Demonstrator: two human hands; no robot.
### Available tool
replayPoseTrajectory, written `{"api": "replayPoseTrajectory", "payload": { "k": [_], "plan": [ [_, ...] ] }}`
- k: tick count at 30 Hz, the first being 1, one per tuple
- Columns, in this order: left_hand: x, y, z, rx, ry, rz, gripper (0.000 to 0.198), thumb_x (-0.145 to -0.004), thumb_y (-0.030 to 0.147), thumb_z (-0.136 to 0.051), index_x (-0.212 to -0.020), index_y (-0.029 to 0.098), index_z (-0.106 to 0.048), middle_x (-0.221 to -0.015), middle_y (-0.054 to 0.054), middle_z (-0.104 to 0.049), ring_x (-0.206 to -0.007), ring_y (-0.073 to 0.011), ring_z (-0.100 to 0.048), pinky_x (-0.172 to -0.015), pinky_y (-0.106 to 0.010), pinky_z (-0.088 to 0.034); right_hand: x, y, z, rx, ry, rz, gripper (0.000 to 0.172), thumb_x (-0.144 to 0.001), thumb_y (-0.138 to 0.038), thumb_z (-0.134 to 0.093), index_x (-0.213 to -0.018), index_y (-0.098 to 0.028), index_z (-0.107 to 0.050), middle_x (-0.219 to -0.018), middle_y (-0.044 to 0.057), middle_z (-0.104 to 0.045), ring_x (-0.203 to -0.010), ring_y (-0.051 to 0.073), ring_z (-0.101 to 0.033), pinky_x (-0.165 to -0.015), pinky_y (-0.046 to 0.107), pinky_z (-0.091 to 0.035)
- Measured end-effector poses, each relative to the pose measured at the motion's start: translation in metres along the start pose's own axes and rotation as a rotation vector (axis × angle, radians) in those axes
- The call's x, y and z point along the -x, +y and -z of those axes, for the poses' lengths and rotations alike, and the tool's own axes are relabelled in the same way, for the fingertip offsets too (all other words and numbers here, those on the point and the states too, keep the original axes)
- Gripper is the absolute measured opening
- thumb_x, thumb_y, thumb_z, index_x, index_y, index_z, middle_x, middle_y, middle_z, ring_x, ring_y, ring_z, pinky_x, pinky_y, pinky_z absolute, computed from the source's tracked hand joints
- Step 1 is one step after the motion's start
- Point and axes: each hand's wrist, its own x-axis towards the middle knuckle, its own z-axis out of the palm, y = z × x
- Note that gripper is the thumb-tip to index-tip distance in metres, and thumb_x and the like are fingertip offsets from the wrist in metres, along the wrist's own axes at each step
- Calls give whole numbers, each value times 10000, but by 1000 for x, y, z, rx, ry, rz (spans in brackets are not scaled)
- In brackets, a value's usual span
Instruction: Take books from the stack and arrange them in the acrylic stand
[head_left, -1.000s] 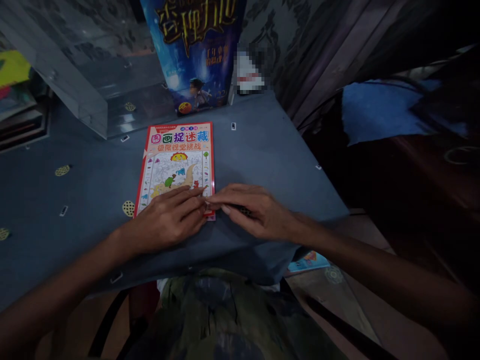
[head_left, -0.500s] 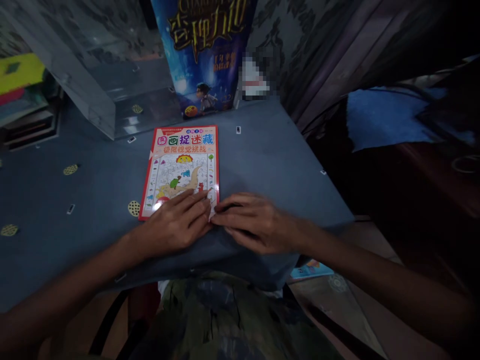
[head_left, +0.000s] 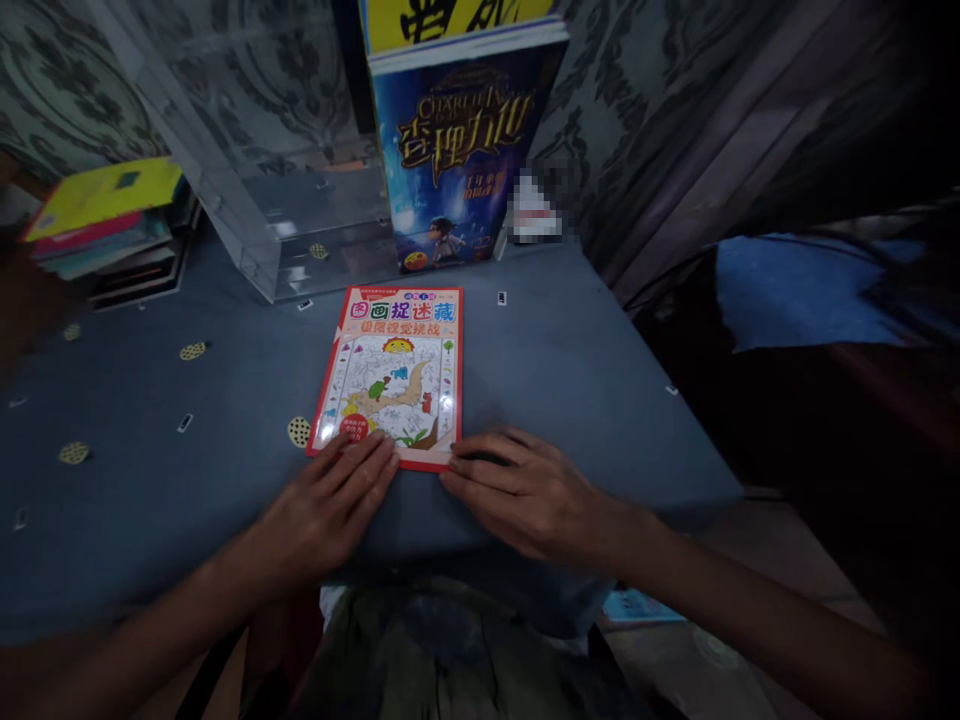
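Now that the left hand point(head_left: 322, 510) has been shifted leftward along the bottom of the red-bordered glossy picture book point(head_left: 397, 375), the lower right part of the cover, hidden by fingers in the earlier views, is left exposed down to its red edge. The book is laid flat, cover up, toward the near edge of the blue-grey cloth-covered table point(head_left: 577, 390), well in from the right edge. By the left hand, its fingers outstretched and close together, only the lower left of the cover is overlapped; nothing is seen to be gripped. At the book's lower right corner the bent fingers of the right hand point(head_left: 536, 495) are placed; whether that corner is pinched or merely touched cannot be told. The hands, brought together there a second ago, are now set apart, so the book seems to be steadied at two places rather than handled at one. Toward the table's far edge, a dark blue book with gold lettering point(head_left: 457, 160) is stood upright just beside a clear plastic holder point(head_left: 255, 240), and a stack of coloured books point(head_left: 112, 225) is kept farther left.
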Motion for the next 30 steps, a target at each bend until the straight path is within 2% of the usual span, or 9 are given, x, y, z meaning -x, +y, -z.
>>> {"api": "replayPoseTrajectory", "payload": {
  "k": [5,9,14,17,20,24,30],
  "plan": [
    [32,-14,10,-8,-40,126,499,-988,81,-427,-1477,126,-514,-1475,-161,-594,-1431,-284,-502,-1218,-481,-382,2,1,0,-57,-9,-17,233,-1002,-132,-503,-1120,-145,-704,-917,88,-768,-1027,234,-678,-854,401,-580],
    [38,-21,16,-19,1,151,436,-995,87,-446,-1405,142,-583,-1411,-136,-652,-1345,-272,-586,-1160,-456,-452,-1,1,2,-78,3,-29,228,-1000,-132,-501,-1115,-163,-696,-907,74,-766,-1002,232,-675,-891,409,-561],
    [18,-24,18,-94,116,92,233,-1002,129,-501,-1142,106,-687,-1162,-118,-760,-1109,-262,-687,-993,-415,-549,-14,2,1,-95,-3,-26,205,-1004,-142,-490,-1051,-158,-689,-846,70,-732,-907,219,-662,-902,413,-559],
    [3,-25,19,-100,136,114,214,-1000,107,-487,-966,135,-697,-990,-87,-759,-951,-243,-686,-904,-402,-557,-27,3,-4,-93,-71,-81,181,-1005,-167,-520,-1092,-163,-678,-963,97,-727,-963,220,-660,-926,412,-562],
    [-9,-30,19,-57,86,147,268,-1003,101,-463,-830,169,-656,-846,-59,-697,-809,-219,-643,-761,-364,-542,-39,7,-8,-64,-138,-113,200,-999,-214,-567,-1166,-156,-660,-1141,136,-707,-1130,249,-637,-1025,457,-538],
    [-22,-44,13,-15,37,155,257,-1025,142,-434,-878,182,-640,-818,-41,-638,-767,-207,-593,-666,-333,-487,-48,20,-9,-113,-165,-139,354,-986,-352,-629,-1263,-132,-632,-1325,167,-664,-1315,267,-567,-1152,488,-461],
    [-41,-75,-7,-3,49,148,283,-1042,215,-427,-823,192,-604,-795,-36,-596,-773,-204,-557,-689,-333,-462,-53,57,-18,-100,-241,-213,501,-1037,-405,-528,-1460,-136,-528,-1566,181,-493,-1515,260,-378,-1248,500,-329]
  ]
}}
